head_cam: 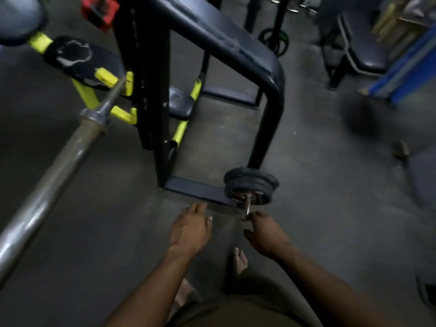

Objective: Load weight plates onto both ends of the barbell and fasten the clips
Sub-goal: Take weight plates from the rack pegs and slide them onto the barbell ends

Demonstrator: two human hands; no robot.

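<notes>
So the barbell (47, 187) is racked on the yellow hooks (123, 114) of the black bench frame (151, 90), and its steel sleeve runs bare from the collar (94, 115) down toward the lower left corner. Nothing on that end, just dull grey metal with a bit of shine. The weight plates (250, 185) are on the floor by the foot of the frame: a small stack of black rubber discs, looks like 3 but it's blurry, threaded on a short chrome peg (246, 208) that sticks out toward the camera. A red clip (100, 11) sits up at the top of the frame.

Both arms reach down and forward. The left hand (191, 230) hovers palm down, fingers loosely spread, touching nothing, just left of the peg. The right hand (265, 234) is open too, fingers curled a little, fingertips right at the tip of the peg; can't tell if they actually touch.

Grey floor (318, 220) to the right of the plates is open. The frame's base rail (195, 188) boxes in the left and back side of the stack.
</notes>
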